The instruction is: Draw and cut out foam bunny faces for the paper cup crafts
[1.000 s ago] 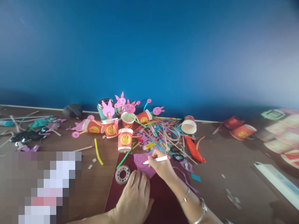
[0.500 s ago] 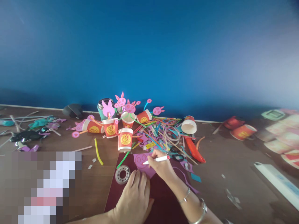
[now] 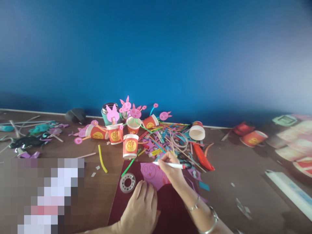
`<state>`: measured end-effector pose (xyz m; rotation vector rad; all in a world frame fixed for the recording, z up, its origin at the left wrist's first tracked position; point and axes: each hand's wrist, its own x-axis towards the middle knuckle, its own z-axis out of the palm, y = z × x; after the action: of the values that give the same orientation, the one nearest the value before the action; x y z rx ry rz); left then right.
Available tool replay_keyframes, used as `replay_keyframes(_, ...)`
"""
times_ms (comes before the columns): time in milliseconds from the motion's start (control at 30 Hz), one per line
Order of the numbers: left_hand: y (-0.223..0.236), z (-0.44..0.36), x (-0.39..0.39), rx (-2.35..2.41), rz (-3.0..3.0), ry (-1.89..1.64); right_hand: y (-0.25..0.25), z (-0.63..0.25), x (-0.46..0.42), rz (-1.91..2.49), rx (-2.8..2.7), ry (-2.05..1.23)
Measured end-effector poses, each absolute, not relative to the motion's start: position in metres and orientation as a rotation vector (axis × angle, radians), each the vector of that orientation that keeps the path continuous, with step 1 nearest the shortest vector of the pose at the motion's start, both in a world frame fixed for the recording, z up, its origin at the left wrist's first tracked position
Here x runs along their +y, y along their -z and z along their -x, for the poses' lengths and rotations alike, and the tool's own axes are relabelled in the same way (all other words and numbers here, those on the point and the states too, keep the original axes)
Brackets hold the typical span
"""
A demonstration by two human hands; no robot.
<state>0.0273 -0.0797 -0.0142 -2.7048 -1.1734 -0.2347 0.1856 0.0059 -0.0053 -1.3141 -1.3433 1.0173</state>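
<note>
My right hand (image 3: 172, 167) is closed round a white pen with a red end (image 3: 170, 165), its tip on a pink paper cut-out (image 3: 153, 174) that has a face drawn on it. My left hand (image 3: 141, 208) lies flat with fingers together on the dark red sheet (image 3: 122, 201), pressing the lower edge of the pink paper. A roll of clear tape (image 3: 127, 182) lies just left of the left fingertips.
Behind the sheet stand several red paper cups (image 3: 130, 146) with pink bunny heads (image 3: 113, 114), beside a heap of coloured sticks and strips (image 3: 168, 136). A yellow strip (image 3: 102, 158), a red tool (image 3: 203, 158), more cups (image 3: 253, 137) at right, a white box (image 3: 290, 190).
My right hand has shifted up and to the right, turning the pen more level. More of the pink paper face now shows. The left hand has slid slightly towards me.
</note>
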Motion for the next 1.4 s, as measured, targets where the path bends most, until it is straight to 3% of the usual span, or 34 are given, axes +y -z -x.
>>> replay_keyframes(1400,0.0117,-0.0287,-0.0795,-1.182,2.706,0.196,0.0124,-0.1788,0.0061,1.531,-1.508,-0.914)
